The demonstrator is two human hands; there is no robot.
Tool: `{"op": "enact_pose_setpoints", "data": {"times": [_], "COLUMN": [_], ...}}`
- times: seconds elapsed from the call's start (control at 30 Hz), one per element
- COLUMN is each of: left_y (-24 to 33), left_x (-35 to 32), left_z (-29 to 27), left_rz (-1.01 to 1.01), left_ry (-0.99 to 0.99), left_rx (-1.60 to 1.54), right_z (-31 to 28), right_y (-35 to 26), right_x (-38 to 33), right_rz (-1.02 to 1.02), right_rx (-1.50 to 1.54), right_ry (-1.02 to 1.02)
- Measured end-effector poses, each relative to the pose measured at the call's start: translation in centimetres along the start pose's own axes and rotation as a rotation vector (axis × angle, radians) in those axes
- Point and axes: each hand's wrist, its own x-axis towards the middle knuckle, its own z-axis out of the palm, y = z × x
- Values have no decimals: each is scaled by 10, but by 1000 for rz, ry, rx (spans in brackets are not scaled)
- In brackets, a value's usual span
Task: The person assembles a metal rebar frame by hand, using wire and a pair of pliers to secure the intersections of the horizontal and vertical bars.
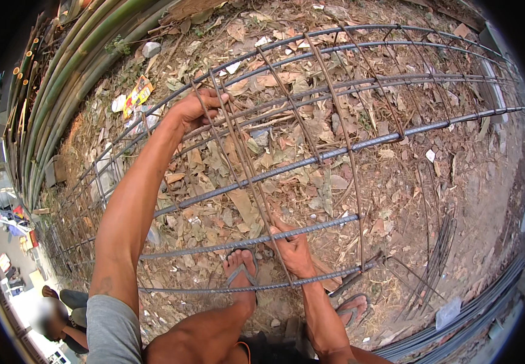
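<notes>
A long rebar cage (390, 138) of ribbed steel rods and thin square stirrups stretches across the ground before me. My left hand (197, 110) reaches in among the far rods, its fingers closed on a thin steel stirrup (242, 159). Closer to me, my right hand (292, 250) grips the near part of that stirrup, beside a ribbed rod (238, 242) whose end is free at the right. The nearest rod (214, 291) passes above my sandalled foot (241, 270). What the left fingertips touch behind the bars is partly hidden.
Bamboo poles (62, 79) lie at the far left. Loose thin rods (438, 255) and a bundle of dark bars (481, 321) are at the right. Dry leaves and a yellow-red wrapper (139, 94) litter the ground. Another person (50, 315) is at the lower left.
</notes>
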Motion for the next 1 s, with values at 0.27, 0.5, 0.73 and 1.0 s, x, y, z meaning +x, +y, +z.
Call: {"op": "enact_pose_setpoints", "data": {"times": [0.27, 0.5, 0.73, 1.0], "left_y": [-7, 15, 19, 59], "left_x": [-6, -36, -107, -313], "left_z": [3, 0, -38, -11], "left_rz": [-19, 50, 326, 437], "left_ry": [14, 146, 453, 301], "left_rx": [8, 521, 1162, 501], "right_z": [-2, -6, -33, -14], "right_y": [18, 46, 73, 50], "right_x": [1, -9, -74, -142], "right_rz": [-13, 27, 225, 266], "right_rx": [-47, 303, 690, 415], "right_ry": [3, -42, 180, 334]}}
